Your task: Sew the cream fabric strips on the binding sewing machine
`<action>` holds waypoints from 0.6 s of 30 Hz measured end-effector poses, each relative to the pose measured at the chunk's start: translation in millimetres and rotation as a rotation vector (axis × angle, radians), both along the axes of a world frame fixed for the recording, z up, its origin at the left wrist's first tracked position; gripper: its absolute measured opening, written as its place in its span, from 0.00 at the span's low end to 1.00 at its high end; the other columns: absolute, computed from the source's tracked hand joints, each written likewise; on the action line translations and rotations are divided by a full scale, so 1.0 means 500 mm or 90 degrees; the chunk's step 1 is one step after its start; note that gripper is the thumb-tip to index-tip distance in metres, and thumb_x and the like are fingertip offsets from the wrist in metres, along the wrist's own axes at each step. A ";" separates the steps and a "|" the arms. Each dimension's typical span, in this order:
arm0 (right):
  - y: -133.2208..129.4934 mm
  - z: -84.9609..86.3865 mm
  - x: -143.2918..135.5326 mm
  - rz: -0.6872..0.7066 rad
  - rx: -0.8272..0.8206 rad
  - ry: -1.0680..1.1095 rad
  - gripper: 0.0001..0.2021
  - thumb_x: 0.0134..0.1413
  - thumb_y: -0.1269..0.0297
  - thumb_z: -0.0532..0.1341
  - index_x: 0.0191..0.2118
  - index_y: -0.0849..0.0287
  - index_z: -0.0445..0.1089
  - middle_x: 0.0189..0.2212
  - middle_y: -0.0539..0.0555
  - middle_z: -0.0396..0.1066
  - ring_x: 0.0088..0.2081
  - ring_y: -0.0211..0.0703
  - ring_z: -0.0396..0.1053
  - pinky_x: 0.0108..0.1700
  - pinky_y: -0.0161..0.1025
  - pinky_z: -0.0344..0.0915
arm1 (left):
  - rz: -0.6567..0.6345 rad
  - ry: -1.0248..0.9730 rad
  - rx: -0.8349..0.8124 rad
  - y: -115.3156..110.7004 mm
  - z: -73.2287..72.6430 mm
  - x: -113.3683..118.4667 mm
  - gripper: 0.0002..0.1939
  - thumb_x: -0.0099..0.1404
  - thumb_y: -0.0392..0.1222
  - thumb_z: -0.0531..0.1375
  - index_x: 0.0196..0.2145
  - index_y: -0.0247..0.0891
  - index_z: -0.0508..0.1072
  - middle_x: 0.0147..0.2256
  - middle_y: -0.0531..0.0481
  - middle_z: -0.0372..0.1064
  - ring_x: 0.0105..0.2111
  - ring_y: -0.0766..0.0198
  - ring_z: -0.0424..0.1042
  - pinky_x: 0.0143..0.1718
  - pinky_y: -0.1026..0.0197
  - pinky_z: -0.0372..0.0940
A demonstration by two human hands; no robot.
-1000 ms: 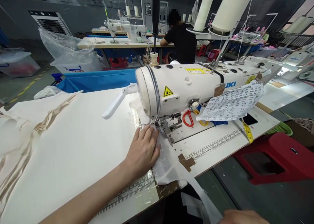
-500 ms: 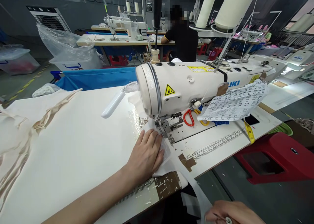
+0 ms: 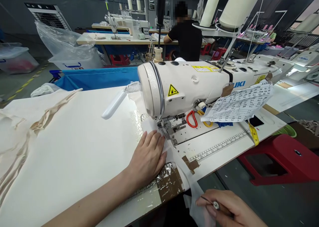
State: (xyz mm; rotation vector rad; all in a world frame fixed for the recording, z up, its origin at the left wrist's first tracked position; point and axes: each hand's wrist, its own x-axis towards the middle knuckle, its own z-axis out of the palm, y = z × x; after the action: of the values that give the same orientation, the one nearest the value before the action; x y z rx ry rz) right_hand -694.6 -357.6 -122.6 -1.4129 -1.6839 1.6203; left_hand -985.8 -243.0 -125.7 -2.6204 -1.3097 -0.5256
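My left hand (image 3: 149, 152) lies palm down, fingers fairly flat, on white cloth (image 3: 149, 124) just in front of the presser foot area of a white sewing machine (image 3: 179, 87). From under that hand a pale fabric strip (image 3: 183, 165) runs to the right and hangs over the table's front edge. Below the edge, my right hand (image 3: 226, 208) is closed around a small metal tool (image 3: 215, 205) with a thin dark point and a round end; its exact kind is unclear. The fingers are against the hanging strip, and whether they also pinch it is hidden.
Red-and-yellow-handled scissors (image 3: 191, 119) lie by the machine. A written paper sheet (image 3: 236, 102) hangs from its arm. Beige fabric (image 3: 47, 115) lies at the left. A red stool (image 3: 281, 160) stands right. A person in black (image 3: 188, 37) sits behind.
My right hand has moved up and left, bringing more of the metal tool into view. The hanging strip has shifted left; cloth beside my left hand has moved towards the machine. My left hand stays put.
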 end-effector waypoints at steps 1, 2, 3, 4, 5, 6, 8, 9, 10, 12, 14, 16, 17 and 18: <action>0.002 -0.005 -0.002 0.001 -0.014 0.025 0.18 0.68 0.48 0.54 0.53 0.50 0.75 0.48 0.60 0.71 0.33 0.46 0.78 0.39 0.41 0.75 | 0.000 0.001 0.001 0.000 -0.001 0.000 0.21 0.73 0.43 0.48 0.56 0.26 0.67 0.52 0.35 0.66 0.57 0.44 0.61 0.61 0.37 0.59; 0.005 -0.008 -0.005 0.000 -0.019 0.043 0.18 0.68 0.48 0.55 0.53 0.50 0.75 0.49 0.61 0.70 0.32 0.45 0.78 0.38 0.41 0.75 | 0.001 0.002 0.003 0.000 -0.001 0.000 0.21 0.73 0.43 0.48 0.56 0.26 0.67 0.52 0.35 0.66 0.57 0.44 0.61 0.61 0.37 0.59; 0.009 -0.009 -0.010 -0.003 -0.016 0.056 0.18 0.69 0.49 0.55 0.53 0.51 0.74 0.49 0.61 0.69 0.31 0.45 0.78 0.37 0.40 0.75 | 0.001 0.003 0.005 0.000 -0.002 0.001 0.21 0.74 0.43 0.48 0.56 0.26 0.67 0.52 0.35 0.66 0.57 0.44 0.61 0.61 0.37 0.59; 0.013 -0.008 -0.016 -0.004 -0.007 0.065 0.18 0.69 0.49 0.55 0.52 0.51 0.74 0.49 0.61 0.69 0.31 0.45 0.78 0.36 0.40 0.75 | 0.001 0.004 0.007 0.001 -0.003 0.001 0.21 0.74 0.43 0.47 0.56 0.26 0.67 0.52 0.35 0.66 0.57 0.44 0.61 0.61 0.37 0.59; 0.018 -0.004 -0.023 0.000 0.006 0.070 0.18 0.69 0.50 0.55 0.52 0.52 0.74 0.48 0.61 0.70 0.30 0.44 0.78 0.35 0.39 0.75 | 0.001 0.004 0.011 0.001 -0.003 0.001 0.21 0.74 0.42 0.47 0.56 0.26 0.67 0.52 0.35 0.66 0.57 0.45 0.61 0.61 0.37 0.59; 0.024 0.001 -0.031 0.003 0.023 0.071 0.17 0.69 0.50 0.54 0.52 0.52 0.74 0.47 0.61 0.70 0.30 0.44 0.78 0.35 0.39 0.74 | 0.000 0.004 0.015 0.001 -0.004 0.001 0.21 0.74 0.42 0.47 0.56 0.26 0.67 0.52 0.36 0.66 0.57 0.45 0.61 0.61 0.38 0.59; 0.038 0.015 -0.046 0.017 0.062 0.064 0.16 0.70 0.53 0.54 0.52 0.53 0.74 0.45 0.60 0.72 0.29 0.44 0.78 0.36 0.39 0.74 | -0.002 0.005 0.023 0.002 -0.004 0.001 0.21 0.74 0.41 0.46 0.56 0.26 0.67 0.52 0.36 0.66 0.57 0.45 0.61 0.61 0.38 0.59; 0.045 0.022 -0.053 0.027 0.078 0.058 0.15 0.70 0.55 0.54 0.51 0.53 0.74 0.44 0.60 0.74 0.29 0.43 0.78 0.35 0.38 0.74 | -0.003 0.006 0.027 0.003 -0.004 0.001 0.20 0.74 0.41 0.46 0.56 0.26 0.67 0.52 0.36 0.66 0.57 0.45 0.61 0.61 0.39 0.59; 0.052 0.029 -0.059 0.036 0.091 0.051 0.14 0.70 0.58 0.54 0.51 0.54 0.74 0.43 0.59 0.75 0.28 0.42 0.78 0.35 0.38 0.73 | -0.004 0.006 0.031 0.003 -0.004 0.001 0.20 0.74 0.40 0.46 0.56 0.26 0.67 0.52 0.36 0.66 0.57 0.45 0.61 0.61 0.39 0.59; 0.062 0.036 -0.068 0.045 0.107 0.035 0.13 0.69 0.62 0.54 0.51 0.54 0.74 0.37 0.56 0.76 0.29 0.42 0.77 0.37 0.38 0.72 | -0.006 0.004 0.038 0.004 -0.004 0.002 0.20 0.74 0.40 0.47 0.55 0.26 0.67 0.52 0.35 0.65 0.57 0.45 0.61 0.61 0.39 0.59; 0.068 0.037 -0.073 0.035 0.107 0.026 0.13 0.69 0.63 0.54 0.52 0.55 0.73 0.31 0.53 0.75 0.29 0.43 0.77 0.38 0.38 0.71 | -0.004 0.002 0.042 0.005 -0.003 0.003 0.20 0.73 0.40 0.47 0.55 0.25 0.68 0.50 0.35 0.66 0.55 0.46 0.62 0.61 0.40 0.58; 0.070 0.032 -0.078 0.013 0.095 0.029 0.14 0.69 0.60 0.55 0.53 0.57 0.72 0.29 0.51 0.73 0.29 0.43 0.76 0.37 0.38 0.70 | 0.009 0.016 0.046 0.009 0.000 0.004 0.19 0.72 0.38 0.48 0.54 0.24 0.69 0.46 0.36 0.67 0.50 0.48 0.64 0.61 0.40 0.58; 0.070 0.029 -0.082 0.001 0.083 0.039 0.15 0.69 0.58 0.55 0.53 0.57 0.72 0.29 0.51 0.72 0.28 0.42 0.76 0.36 0.37 0.70 | 0.018 0.030 0.049 0.011 0.003 0.005 0.19 0.72 0.36 0.49 0.54 0.24 0.70 0.44 0.37 0.67 0.47 0.49 0.65 0.61 0.40 0.57; 0.069 0.026 -0.087 -0.012 0.064 0.053 0.16 0.69 0.56 0.55 0.54 0.58 0.72 0.29 0.51 0.72 0.28 0.42 0.76 0.34 0.37 0.69 | 0.026 0.046 0.052 0.013 0.005 0.005 0.18 0.71 0.34 0.50 0.53 0.24 0.70 0.41 0.39 0.67 0.45 0.50 0.66 0.61 0.40 0.57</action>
State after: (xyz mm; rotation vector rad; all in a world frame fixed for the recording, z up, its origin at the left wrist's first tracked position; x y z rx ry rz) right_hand -738.2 -323.1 -109.3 -1.2924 -1.6744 1.5404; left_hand -983.3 -236.3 -123.1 -2.5163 -1.2897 -0.4625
